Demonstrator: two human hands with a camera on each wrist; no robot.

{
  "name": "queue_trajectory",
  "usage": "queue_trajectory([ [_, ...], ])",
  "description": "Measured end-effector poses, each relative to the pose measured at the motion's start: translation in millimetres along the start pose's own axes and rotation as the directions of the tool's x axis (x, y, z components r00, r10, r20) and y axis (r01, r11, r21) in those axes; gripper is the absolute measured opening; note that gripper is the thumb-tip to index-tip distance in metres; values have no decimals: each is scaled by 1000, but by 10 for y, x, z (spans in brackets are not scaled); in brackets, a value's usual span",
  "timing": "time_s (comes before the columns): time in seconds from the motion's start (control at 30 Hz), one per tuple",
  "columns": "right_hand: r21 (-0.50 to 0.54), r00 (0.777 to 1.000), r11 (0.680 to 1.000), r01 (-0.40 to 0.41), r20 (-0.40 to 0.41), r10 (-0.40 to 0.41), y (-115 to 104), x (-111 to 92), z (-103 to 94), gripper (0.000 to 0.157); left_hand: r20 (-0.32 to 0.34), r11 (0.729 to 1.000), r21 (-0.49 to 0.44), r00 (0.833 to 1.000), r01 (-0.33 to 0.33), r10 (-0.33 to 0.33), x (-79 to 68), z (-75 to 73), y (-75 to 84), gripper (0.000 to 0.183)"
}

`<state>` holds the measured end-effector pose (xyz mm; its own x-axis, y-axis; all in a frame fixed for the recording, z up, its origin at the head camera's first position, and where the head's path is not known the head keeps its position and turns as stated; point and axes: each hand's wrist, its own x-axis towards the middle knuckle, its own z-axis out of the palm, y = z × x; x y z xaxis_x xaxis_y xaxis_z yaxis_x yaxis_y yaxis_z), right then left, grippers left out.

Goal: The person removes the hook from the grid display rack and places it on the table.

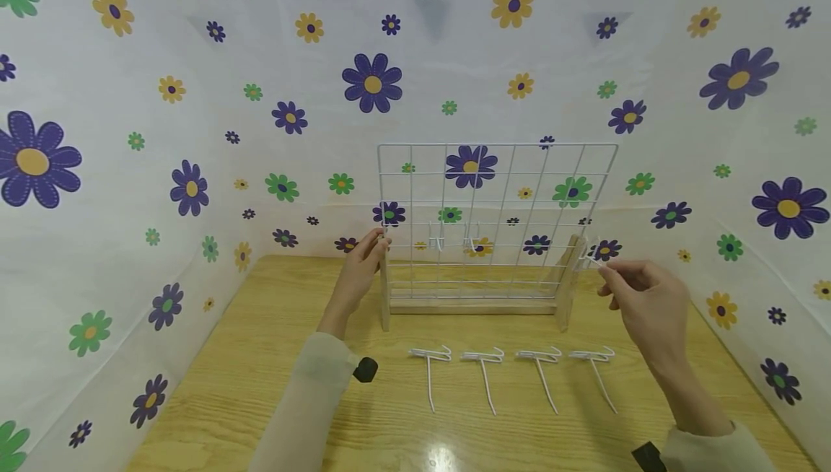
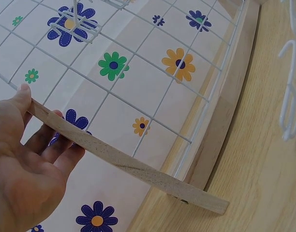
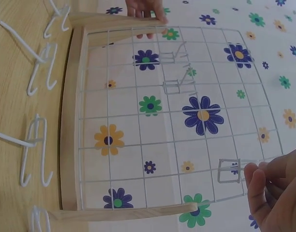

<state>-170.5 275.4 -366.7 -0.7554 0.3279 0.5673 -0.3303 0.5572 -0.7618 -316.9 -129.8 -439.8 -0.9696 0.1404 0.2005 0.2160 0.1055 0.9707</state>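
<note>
A white wire grid (image 1: 498,145) stands upright in a wooden stand (image 1: 474,309). My left hand (image 1: 355,273) grips the left wooden post (image 2: 114,157), thumb on one side and fingers behind it. At the right side, my right hand (image 1: 651,306) pinches a white wire hook (image 3: 229,181) by its prong between thumb and fingertips. In the right wrist view the hook's square back overlaps the grid near its edge; whether it touches the wires I cannot tell. Two similar hooks, one (image 1: 436,242) left of the other (image 1: 472,242), hang on the grid.
Several more white hooks lie in a row on the wooden table (image 1: 221,400) before the stand, the leftmost hook (image 1: 429,385) and rightmost hook (image 1: 604,385) among them. A flower-patterned cloth (image 1: 311,176) surrounds the table at the back and both sides.
</note>
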Motion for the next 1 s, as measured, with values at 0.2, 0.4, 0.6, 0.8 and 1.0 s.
queue_trajectory([
  [0.2, -15, 998, 998, -63, 17, 63, 38, -103, -76, 9, 5, 1000, 6, 1000, 5, -5, -3, -1, 7, 51],
  [0.4, -22, 990, 990, -139, 20, 139, 113, -214, -151, 15, 8, 1000, 7, 1000, 0, 0, 1, -3, 2, 53],
  [0.6, -40, 989, 988, -149, 18, 149, 148, -285, -207, 12, 6, 1000, 4, 1000, 7, -7, -6, -3, 10, 53],
  [0.8, -54, 987, 986, -158, 21, 159, 157, -343, -234, 11, -2, 1000, 9, 1000, -9, 9, 7, -3, 28, 53],
  [1.0, -78, 985, 983, -167, 36, 171, 186, -399, -247, 12, 0, 1000, -3, 1000, 11, -11, 8, -8, 20, 53],
])
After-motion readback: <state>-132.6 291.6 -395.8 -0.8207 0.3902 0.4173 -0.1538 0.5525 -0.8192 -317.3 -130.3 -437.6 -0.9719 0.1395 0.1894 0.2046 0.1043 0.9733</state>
